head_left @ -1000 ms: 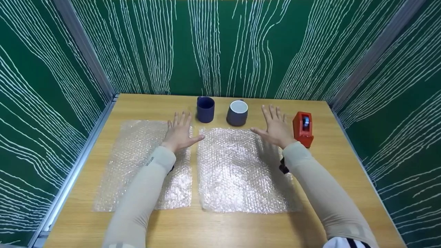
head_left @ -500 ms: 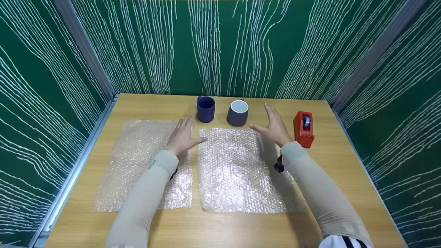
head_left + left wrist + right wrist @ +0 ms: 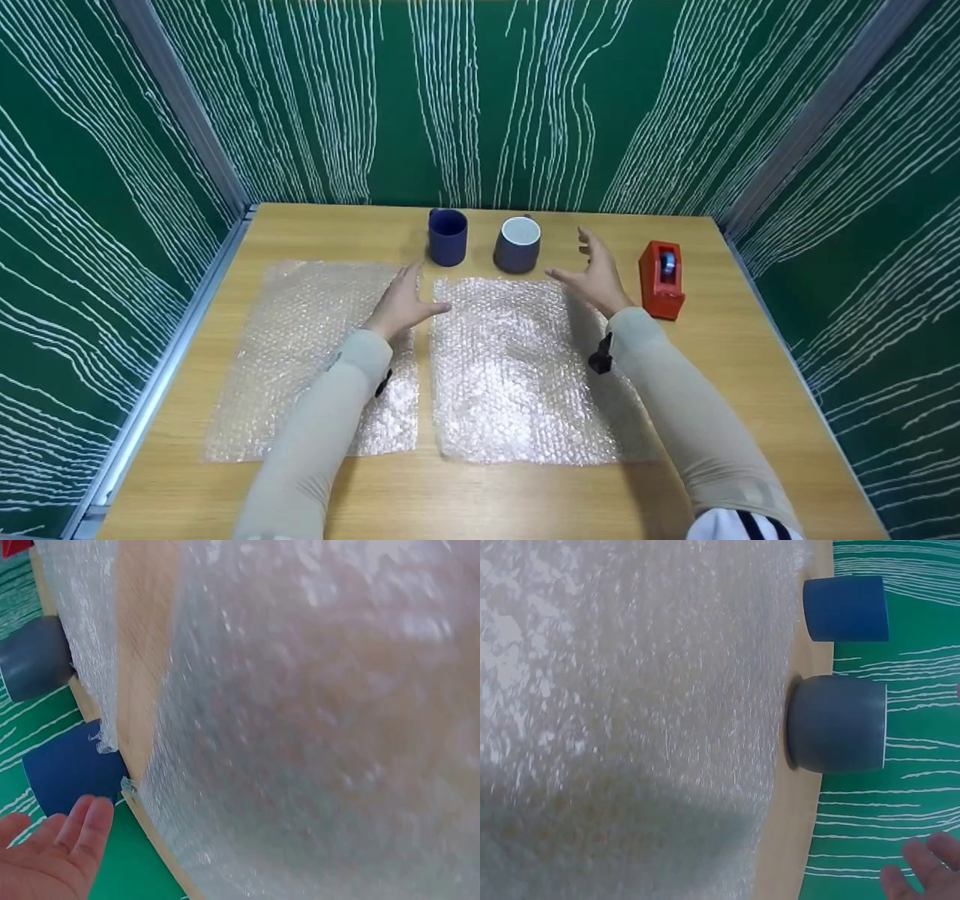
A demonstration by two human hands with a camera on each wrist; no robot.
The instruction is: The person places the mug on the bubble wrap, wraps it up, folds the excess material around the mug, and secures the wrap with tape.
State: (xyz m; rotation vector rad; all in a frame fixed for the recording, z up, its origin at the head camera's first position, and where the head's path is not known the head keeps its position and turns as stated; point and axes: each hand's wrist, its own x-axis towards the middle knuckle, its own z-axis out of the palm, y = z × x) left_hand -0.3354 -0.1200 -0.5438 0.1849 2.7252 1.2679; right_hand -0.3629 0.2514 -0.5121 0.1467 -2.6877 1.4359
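Two mugs stand upright side by side near the back of the table: a dark blue mug (image 3: 448, 238) and a grey mug (image 3: 517, 247) with a pale inside. My left hand (image 3: 403, 304) hovers over the right edge of the left bubble wrap sheet (image 3: 315, 337), just short of the blue mug, thumb spread out to the right. To the right of the grey mug is my right hand (image 3: 596, 277), over the back corner of the right bubble wrap sheet (image 3: 510, 375), its fingers loosely bent. Neither hand holds anything. In the right wrist view, fingertips (image 3: 922, 862) show beyond the grey mug.
A red tape dispenser (image 3: 661, 280) stands on the right of the wooden table (image 3: 480, 495), beside my right hand. Green panels (image 3: 442, 97) with white wavy lines enclose the back and both sides. A narrow strip of wood separates the two sheets.
Both hands have turned from flat, spread palms to sideways with the fingers closer together and more bent. The left hand has shifted slightly right. Mugs, sheets and dispenser stay put.
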